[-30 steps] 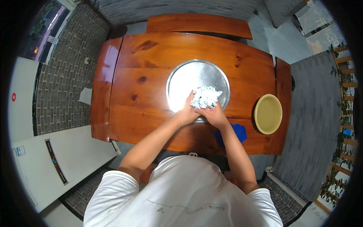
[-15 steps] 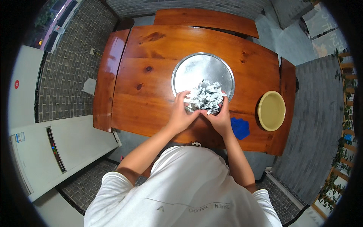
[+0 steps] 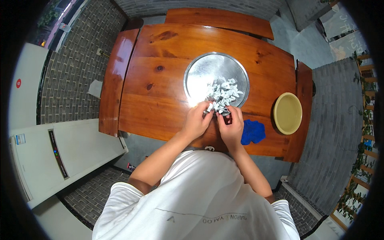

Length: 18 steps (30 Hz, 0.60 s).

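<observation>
A round silver metal tray [image 3: 200, 68] lies on the wooden table. Small white crinkled pieces [image 3: 225, 90], which look like wrapped candies, are spread loosely over its near half. At the tray's near rim my left hand [image 3: 197, 120] has its fingers curled in a pinch around a few of these pieces. My right hand [image 3: 232, 126] is beside it, thumb and fingers bent together at the same small cluster. The fingertips partly hide what each hand grips. Just right of my right hand is a crumpled blue cloth [image 3: 253, 132].
A yellow-green basin [image 3: 288, 114] stands near the right edge of the wooden table [image 3: 160, 100]. Benches flank the table, one of them at the far side [image 3: 220, 20]. A white cabinet-like appliance [image 3: 88, 148] is at the left, by a brick wall.
Both hands have drawn nearer to me and closer together. The heaped white pieces they cupped now lie spread out on the tray, with a few at my fingertips.
</observation>
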Each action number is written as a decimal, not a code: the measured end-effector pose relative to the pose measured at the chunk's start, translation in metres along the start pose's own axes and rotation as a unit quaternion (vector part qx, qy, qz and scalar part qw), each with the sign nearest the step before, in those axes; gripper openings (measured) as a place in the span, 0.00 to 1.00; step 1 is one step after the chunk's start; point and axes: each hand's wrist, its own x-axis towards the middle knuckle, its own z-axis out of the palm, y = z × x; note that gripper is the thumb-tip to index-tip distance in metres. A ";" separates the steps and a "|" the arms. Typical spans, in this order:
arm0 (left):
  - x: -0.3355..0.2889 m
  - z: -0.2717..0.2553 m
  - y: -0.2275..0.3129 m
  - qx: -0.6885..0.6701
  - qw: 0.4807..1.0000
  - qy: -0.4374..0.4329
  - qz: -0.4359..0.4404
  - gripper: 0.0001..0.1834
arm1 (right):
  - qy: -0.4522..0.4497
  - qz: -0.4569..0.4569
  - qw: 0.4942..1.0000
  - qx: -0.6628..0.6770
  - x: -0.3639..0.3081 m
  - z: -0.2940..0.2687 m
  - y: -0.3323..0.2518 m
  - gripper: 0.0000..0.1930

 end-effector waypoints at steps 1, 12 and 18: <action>-0.001 0.001 0.003 -0.024 0.999 -0.007 -0.042 0.08 | 0.014 -0.042 0.999 0.011 0.000 0.001 0.001 0.15; -0.003 -0.003 0.003 -0.042 0.999 0.006 0.014 0.08 | 0.032 -0.094 0.994 0.036 0.004 -0.008 -0.002 0.08; 0.002 -0.031 0.034 -0.002 0.999 0.033 0.014 0.07 | 0.048 -0.113 0.992 0.011 0.017 -0.034 -0.045 0.06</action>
